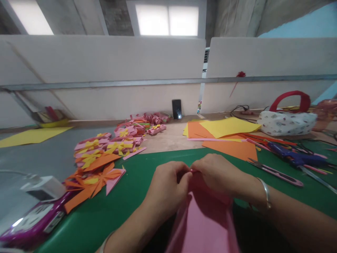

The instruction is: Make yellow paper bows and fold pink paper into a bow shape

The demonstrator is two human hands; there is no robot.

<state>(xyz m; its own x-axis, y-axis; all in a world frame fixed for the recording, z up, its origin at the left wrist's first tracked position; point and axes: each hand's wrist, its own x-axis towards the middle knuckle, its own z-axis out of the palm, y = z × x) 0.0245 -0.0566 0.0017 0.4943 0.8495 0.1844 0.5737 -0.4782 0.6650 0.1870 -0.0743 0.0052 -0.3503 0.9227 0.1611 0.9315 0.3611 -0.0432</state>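
A pink sheet of paper [206, 221] stretches from the near edge up to both hands, its far end folded or curled inward. My left hand [168, 184] pinches that far edge between thumb and fingers. Close against it, my right hand [214, 174] is closed on the same edge, thumb side toward the left hand. The fold itself is mostly hidden by the fingers. Under the hands lies a green mat [142, 172].
Pink paper pieces with yellow bows [118, 147] and orange paper flowers [97, 179] pile up at left, beside a purple power strip [34, 225]. Rightward lie yellow sheets [231, 126], a utility knife [279, 174], a blue glue gun [297, 156] and a white bag [286, 123]. A phone [177, 109] leans behind.
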